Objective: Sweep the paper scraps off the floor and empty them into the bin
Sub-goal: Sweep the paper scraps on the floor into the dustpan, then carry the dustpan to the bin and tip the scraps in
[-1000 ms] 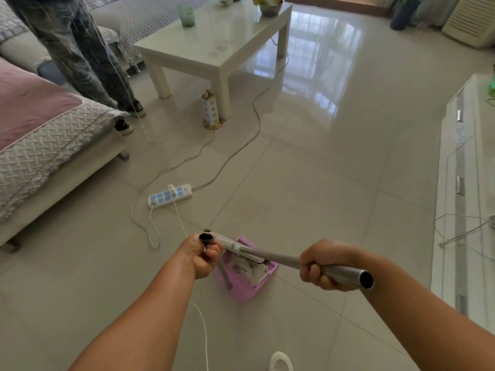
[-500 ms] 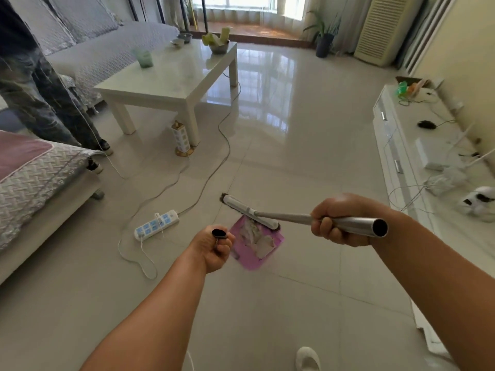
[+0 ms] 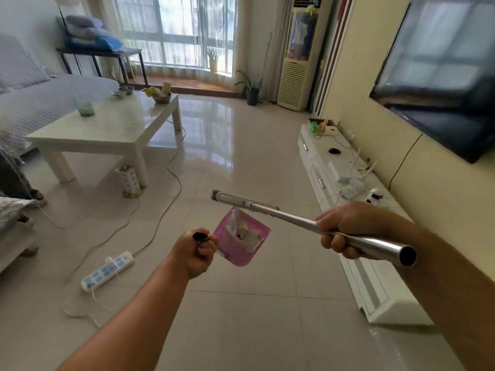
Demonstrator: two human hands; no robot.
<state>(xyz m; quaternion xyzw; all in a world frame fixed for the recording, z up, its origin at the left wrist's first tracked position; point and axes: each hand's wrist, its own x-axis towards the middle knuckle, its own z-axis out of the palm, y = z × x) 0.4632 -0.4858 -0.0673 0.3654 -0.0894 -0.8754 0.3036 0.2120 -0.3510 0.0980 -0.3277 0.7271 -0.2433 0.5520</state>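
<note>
My left hand [image 3: 194, 253] is shut on the dark-tipped handle of a pink dustpan [image 3: 235, 251], which hangs above the floor in the middle of the view. White paper scraps [image 3: 247, 235] lie inside the pan. My right hand [image 3: 345, 231] is shut on the silver broom handle [image 3: 375, 245]. The broom head [image 3: 241, 203] points away to the left, just above and beyond the dustpan. No bin is in view.
A white power strip [image 3: 107, 270] and trailing cables lie on the tiled floor at left. A white coffee table [image 3: 107, 129] stands beyond it, a grey sofa further left. A low white TV cabinet [image 3: 345, 199] runs along the right wall. A person's shoe [image 3: 36, 195] shows at far left.
The view has tilted up from the floor to the room. Both hands have lifted the dustpan and broom off the floor, and the broom head has drawn away from the pan.
</note>
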